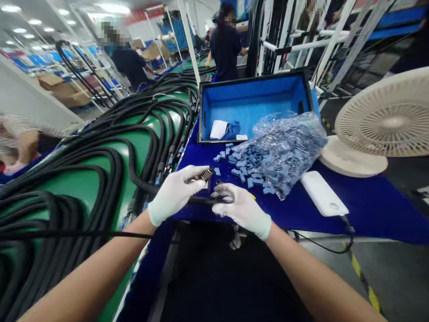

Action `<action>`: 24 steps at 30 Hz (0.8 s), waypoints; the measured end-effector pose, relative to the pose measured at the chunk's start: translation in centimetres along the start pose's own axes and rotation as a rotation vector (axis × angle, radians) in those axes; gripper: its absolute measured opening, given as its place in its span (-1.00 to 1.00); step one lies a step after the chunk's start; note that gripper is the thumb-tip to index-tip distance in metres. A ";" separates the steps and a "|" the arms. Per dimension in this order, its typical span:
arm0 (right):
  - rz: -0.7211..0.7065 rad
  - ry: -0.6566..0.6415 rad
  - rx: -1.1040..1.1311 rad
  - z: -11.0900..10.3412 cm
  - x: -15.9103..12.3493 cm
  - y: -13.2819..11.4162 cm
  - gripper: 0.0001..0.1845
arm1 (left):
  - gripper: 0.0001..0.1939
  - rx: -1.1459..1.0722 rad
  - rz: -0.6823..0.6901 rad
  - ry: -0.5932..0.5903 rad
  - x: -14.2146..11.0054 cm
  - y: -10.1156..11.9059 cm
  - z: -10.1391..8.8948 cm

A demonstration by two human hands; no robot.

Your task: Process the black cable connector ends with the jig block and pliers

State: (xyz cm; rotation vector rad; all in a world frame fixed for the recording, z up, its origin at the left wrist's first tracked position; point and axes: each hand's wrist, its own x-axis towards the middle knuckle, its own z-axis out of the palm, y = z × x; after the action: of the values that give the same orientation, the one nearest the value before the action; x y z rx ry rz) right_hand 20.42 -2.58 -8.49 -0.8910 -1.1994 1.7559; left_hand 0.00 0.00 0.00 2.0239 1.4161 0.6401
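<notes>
My left hand (176,192), in a white glove, is closed around the end of a black hose, and a ribbed metallic fitting (205,174) pokes out past its thumb. My right hand (239,206), gloved too, has its fingers curled on a thin black tube (203,201) that runs between both hands. A small dark piece sits by its fingertips, too small to name. Just beyond the hands, small blue plastic clips (248,167) lie loose on the blue table (375,203), spilling from a clear plastic bag (291,143).
Behind the clips stands a blue crate (248,107) with a white paper (219,129) inside. A white device (323,194) with a cable and a beige fan (389,120) are at right. Black hoses (110,156) cover the green conveyor (132,156) at left. Co-workers (226,44) stand farther back.
</notes>
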 end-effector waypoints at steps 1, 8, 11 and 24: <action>-0.009 0.036 -0.003 0.3 0.1 0.4 -0.54 | -0.57 0.012 0.011 -0.052 -0.2 -0.4 0.4; -0.013 0.313 -0.007 1.1 0.5 2.1 -0.39 | -0.69 0.111 0.074 -0.156 -0.6 -2.1 2.4; 0.058 0.244 0.148 1.1 0.5 2.3 -0.54 | -0.68 0.072 0.088 -0.103 -0.7 -2.3 2.8; -0.060 -0.063 -0.126 -0.2 0.2 0.4 -0.08 | -0.77 0.186 0.396 -0.134 -1.5 -4.2 3.4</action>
State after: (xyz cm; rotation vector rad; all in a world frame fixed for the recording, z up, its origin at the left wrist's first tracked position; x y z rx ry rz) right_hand 20.41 -2.44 -8.91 -0.8683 -1.3773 1.6862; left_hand -1.00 -0.96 -5.47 2.4753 1.0358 0.5351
